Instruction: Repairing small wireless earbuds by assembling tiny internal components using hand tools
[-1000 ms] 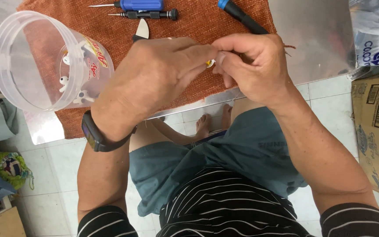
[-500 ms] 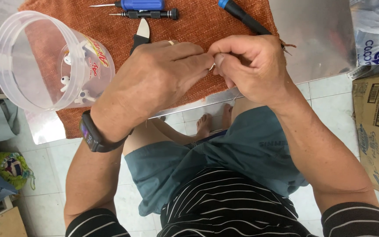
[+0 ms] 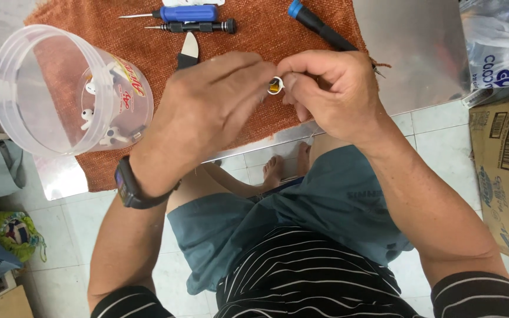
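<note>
My left hand (image 3: 207,112) and my right hand (image 3: 331,94) meet over the rust-orange cloth (image 3: 148,41) at the table's front edge. Between their fingertips they pinch a tiny white part with a yellow-orange inside (image 3: 275,86); it looks like an opened earbud, mostly hidden by the fingers. My left wrist wears a black watch (image 3: 128,187). A clear plastic tub (image 3: 60,88) with several white earbuds inside lies on its side at the left of the cloth.
At the cloth's far edge lie a blue-handled screwdriver (image 3: 178,13), a black precision screwdriver (image 3: 192,26), a black pry tool (image 3: 188,50) and a blue-tipped black tool (image 3: 319,23). The metal table top (image 3: 419,53) extends right. A cardboard box (image 3: 505,171) stands at the right.
Both hands shifted slightly left and up together while working the small part between the fingertips. The tub and the tools have not moved.
</note>
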